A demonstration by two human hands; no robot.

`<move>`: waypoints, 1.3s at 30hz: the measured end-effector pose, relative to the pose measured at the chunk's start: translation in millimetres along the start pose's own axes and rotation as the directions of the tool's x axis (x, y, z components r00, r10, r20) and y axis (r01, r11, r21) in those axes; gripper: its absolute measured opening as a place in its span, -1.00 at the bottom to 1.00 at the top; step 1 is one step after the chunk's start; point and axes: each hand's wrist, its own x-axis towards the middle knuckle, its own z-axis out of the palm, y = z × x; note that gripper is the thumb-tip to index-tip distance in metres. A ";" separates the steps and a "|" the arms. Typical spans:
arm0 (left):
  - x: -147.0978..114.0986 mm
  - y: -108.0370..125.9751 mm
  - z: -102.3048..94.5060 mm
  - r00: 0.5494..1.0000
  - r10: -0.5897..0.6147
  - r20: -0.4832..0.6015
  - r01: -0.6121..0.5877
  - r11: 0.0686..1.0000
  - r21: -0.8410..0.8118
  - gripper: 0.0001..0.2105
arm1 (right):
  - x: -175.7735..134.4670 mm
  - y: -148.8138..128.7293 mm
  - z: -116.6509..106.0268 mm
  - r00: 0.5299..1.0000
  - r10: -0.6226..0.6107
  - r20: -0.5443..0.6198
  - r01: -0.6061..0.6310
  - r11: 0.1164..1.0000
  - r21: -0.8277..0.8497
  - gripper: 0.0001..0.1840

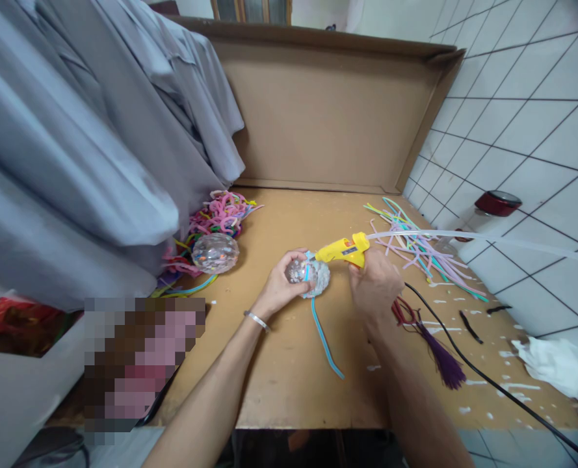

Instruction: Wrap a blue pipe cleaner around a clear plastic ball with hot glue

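Observation:
My left hand is wrapped round a clear, bumpy ball just above the middle of the tabletop. A light blue pipe cleaner runs from the ball down toward the table's front edge. In my right hand is a yellow hot glue gun, its fingers closed round the handle. The gun's nozzle points left and meets the ball's upper side, though whether it touches cannot be made out. A long translucent glue stick sticks out of the gun's back to the right.
Pink and multicoloured pipe cleaners lie at left beside another clear ball. Pastel pipe cleaners spread at right. A purple tassel, a black cord and white tissue lie nearer. Grey cloth hangs left; a cardboard panel stands behind.

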 end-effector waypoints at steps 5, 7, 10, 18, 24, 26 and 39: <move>0.1 -2.1 -0.5 1.000 0.011 0.004 -0.011 1.000 0.014 -0.55 | -0.4 0.0 0.3 1.000 0.006 0.004 -0.006 1.000 0.015 -0.95; 0.1 -2.3 -0.4 1.000 0.011 0.004 -0.011 1.000 0.014 -0.55 | -0.3 0.2 0.2 1.000 0.014 0.000 -0.014 1.000 0.029 -0.95; 0.1 -1.0 -0.3 1.000 0.005 0.003 -0.005 1.000 0.012 -0.55 | 0.1 0.5 -0.1 1.000 0.008 0.009 -0.008 0.999 0.038 -0.94; 0.2 -1.6 -0.4 1.000 0.011 0.008 -0.011 1.000 0.005 -0.55 | -0.6 1.0 0.4 1.000 0.014 0.014 -0.014 0.999 0.029 -0.92; 0.6 -0.9 -0.4 1.000 -0.007 -0.004 0.007 1.000 0.006 -0.54 | -0.1 2.0 0.4 1.000 0.015 0.009 -0.015 1.000 0.016 -0.93; 0.8 -0.8 -0.5 1.000 -0.014 0.000 0.014 1.000 -0.004 -0.53 | 0.4 2.1 0.4 1.000 0.020 -0.015 -0.020 1.000 0.017 -0.94; 0.2 1.0 0.8 1.000 0.002 0.005 -0.002 1.000 0.004 -0.56 | 0.4 1.9 3.0 0.999 0.013 -0.031 -0.013 1.000 0.023 -0.90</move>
